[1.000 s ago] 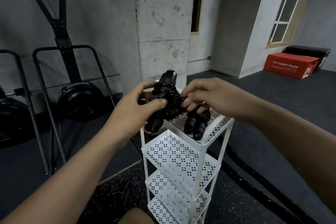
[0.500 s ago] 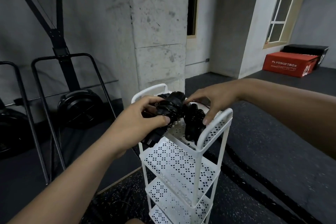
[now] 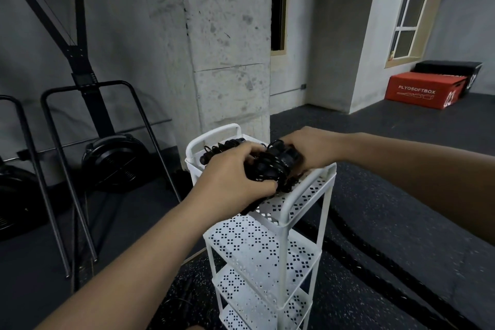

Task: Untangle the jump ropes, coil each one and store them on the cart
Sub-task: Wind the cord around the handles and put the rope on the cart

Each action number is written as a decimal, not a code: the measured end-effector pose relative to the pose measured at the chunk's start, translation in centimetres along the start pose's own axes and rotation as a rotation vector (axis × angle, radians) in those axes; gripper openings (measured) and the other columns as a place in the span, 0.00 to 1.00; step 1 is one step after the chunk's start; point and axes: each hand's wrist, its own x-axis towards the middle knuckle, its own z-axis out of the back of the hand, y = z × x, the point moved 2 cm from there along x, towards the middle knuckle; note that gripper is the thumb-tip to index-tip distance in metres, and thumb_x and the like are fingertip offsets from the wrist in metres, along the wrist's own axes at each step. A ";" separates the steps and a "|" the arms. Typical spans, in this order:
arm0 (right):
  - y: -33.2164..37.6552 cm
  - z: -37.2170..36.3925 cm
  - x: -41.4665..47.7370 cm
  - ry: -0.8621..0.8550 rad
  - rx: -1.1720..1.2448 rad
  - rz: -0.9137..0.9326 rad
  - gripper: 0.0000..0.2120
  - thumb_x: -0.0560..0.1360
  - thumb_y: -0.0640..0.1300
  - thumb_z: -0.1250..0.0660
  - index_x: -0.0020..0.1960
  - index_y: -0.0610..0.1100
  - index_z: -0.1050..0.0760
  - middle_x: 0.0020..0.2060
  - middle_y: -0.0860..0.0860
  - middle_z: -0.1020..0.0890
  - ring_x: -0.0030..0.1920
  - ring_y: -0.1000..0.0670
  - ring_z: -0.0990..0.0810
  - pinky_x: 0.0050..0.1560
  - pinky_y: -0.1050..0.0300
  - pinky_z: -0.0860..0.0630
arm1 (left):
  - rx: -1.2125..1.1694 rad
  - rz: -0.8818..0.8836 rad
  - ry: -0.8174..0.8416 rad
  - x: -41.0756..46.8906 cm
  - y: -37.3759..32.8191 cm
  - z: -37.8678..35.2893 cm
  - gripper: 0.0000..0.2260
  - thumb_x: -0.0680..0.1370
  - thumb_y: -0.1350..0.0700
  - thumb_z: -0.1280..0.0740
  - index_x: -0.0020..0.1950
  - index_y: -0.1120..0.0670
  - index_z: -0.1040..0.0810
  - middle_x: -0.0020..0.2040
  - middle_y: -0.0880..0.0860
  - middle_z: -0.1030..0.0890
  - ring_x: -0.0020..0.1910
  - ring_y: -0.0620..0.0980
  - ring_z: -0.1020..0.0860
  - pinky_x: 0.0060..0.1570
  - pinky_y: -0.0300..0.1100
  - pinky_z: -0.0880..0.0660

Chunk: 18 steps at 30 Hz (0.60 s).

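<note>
A white perforated cart (image 3: pixel 302 201) with several shelves stands in front of me. Black coiled jump ropes lie in its top tray. My left hand (image 3: pixel 230 179) grips one black coiled rope (image 3: pixel 267 171) at the middle of the tray. My right hand (image 3: pixel 308 150) curls over a second black coil (image 3: pixel 288 154) just beyond it, fingers on top. A third black bundle (image 3: pixel 222 149) sits at the tray's far left end, partly hidden by my left hand.
A concrete pillar (image 3: pixel 227 43) rises right behind the cart. Black fan-bike machines (image 3: pixel 112 161) and their frames stand at left. A thick black battle rope (image 3: pixel 375 270) runs along the floor at right. A red plyo box (image 3: pixel 426 90) sits far right.
Both hands have lowered the black coil from above the cart down into the top tray. My right hand moved from the cart's near rim onto the coil beside it.
</note>
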 end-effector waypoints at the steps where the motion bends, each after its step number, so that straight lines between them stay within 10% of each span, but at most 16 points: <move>1: -0.1 0.0 -0.1 -0.018 0.005 -0.008 0.21 0.61 0.72 0.28 0.48 0.64 0.25 0.43 0.59 0.15 0.45 0.59 0.17 0.52 0.51 0.19 | 0.018 -0.001 -0.009 0.5 -0.3 -0.4 0.25 0.69 0.45 0.19 0.65 0.39 0.21 0.51 0.38 0.16 0.51 0.33 0.20 0.50 0.28 0.26; 9: -3.0 0.1 0.3 0.032 0.103 -0.118 0.14 0.75 0.34 0.25 0.54 0.46 0.25 0.45 0.48 0.16 0.42 0.49 0.22 0.40 0.54 0.28 | 0.121 0.002 0.067 2.4 -1.2 -2.5 0.22 0.67 0.42 0.18 0.55 0.43 0.22 0.49 0.42 0.16 0.48 0.38 0.19 0.52 0.45 0.19; 18: -4.6 0.6 -0.2 0.123 0.715 -0.298 0.08 0.86 0.38 0.35 0.59 0.35 0.18 0.46 0.40 0.14 0.43 0.47 0.13 0.44 0.57 0.16 | 0.338 -0.082 0.048 3.0 -1.2 -4.2 0.24 0.69 0.36 0.20 0.60 0.45 0.16 0.51 0.46 0.15 0.53 0.47 0.19 0.52 0.46 0.22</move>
